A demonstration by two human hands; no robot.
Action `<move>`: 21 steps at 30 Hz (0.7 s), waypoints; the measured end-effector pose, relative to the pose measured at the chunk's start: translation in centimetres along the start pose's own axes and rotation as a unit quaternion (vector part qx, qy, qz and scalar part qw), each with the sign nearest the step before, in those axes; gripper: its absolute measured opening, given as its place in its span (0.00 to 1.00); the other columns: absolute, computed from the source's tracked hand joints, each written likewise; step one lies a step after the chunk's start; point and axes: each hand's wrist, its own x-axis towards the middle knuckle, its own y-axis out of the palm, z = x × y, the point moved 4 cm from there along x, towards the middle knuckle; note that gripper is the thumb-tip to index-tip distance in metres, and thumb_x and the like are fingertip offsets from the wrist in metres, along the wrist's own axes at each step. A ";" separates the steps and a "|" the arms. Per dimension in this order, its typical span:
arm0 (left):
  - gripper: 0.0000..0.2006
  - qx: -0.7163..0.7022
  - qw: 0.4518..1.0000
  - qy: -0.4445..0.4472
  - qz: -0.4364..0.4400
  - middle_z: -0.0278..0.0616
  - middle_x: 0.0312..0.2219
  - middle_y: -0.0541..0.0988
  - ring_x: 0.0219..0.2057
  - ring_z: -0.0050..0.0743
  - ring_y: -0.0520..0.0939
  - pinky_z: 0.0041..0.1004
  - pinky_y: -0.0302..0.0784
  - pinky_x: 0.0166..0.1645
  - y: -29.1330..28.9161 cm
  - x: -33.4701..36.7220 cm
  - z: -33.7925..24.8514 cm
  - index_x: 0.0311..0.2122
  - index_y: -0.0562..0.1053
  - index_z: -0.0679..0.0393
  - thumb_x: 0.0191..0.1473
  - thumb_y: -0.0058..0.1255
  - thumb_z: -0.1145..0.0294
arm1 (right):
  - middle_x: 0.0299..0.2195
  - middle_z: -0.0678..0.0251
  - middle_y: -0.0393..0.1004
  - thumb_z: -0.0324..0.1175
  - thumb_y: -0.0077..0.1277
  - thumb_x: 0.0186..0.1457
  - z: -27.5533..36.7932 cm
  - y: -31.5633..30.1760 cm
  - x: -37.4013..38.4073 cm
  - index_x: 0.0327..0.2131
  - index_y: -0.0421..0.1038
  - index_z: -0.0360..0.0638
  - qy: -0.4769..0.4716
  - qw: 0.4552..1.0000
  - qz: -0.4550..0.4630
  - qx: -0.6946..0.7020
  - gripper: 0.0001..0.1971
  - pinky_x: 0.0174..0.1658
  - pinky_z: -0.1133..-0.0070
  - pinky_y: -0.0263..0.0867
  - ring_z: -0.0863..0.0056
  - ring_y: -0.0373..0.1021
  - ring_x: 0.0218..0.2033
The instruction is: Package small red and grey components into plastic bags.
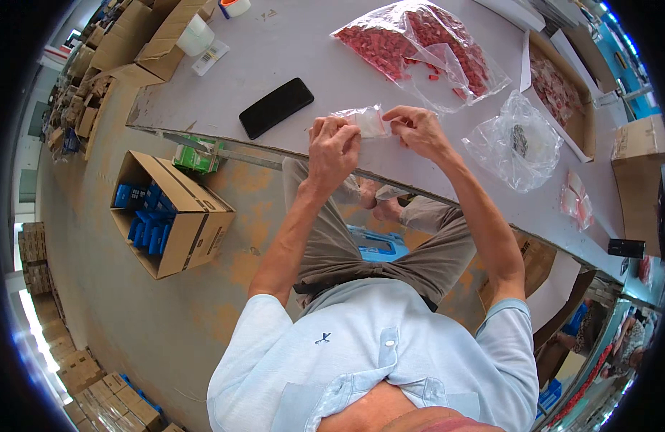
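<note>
A small clear plastic bag [371, 122] lies between the two hands, just in from the near edge of the desk [203, 90]. The left hand [333, 153] is clamped on the bag's left end, its thumb and fingers together and covering that part. The right hand [420, 131] meets the opposite end, index finger and thumb at the reddish edge; whether those fingertips are closed on the plastic or only touch it, one cannot tell.

The bag is flat, creased and see-through, with glare across it and a thin red line along its right side. Something pale shows through the film, too unclear to identify.

Both bare forearms reach forward over the near edge and angle inward, the elbows spread wide below short light-blue sleeves. The left hand is back-up with its fingers curled; the right is bent inward at the wrist, its other fingers folded loosely.

Left of the hands, a black phone [276, 108] lies aslant near the same edge. Beyond the bag, toward the far side, rests a large clear bag of red pieces [419, 43]. Nearer the right end are a crumpled clear bag [516, 147] and an open cardboard tray [586, 119] holding small packets.
</note>
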 end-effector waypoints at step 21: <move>0.09 -0.030 0.999 0.010 -0.007 0.41 0.41 0.79 0.48 0.47 0.77 0.44 0.76 0.55 0.0 -0.7 0.9 0.37 0.83 0.58 0.47 0.63 0.76 | 0.23 0.72 0.75 0.33 0.62 0.58 -1.6 0.6 0.9 0.35 0.76 0.41 0.092 0.983 -0.035 0.157 0.07 0.21 0.84 0.63 0.85 0.70 0.21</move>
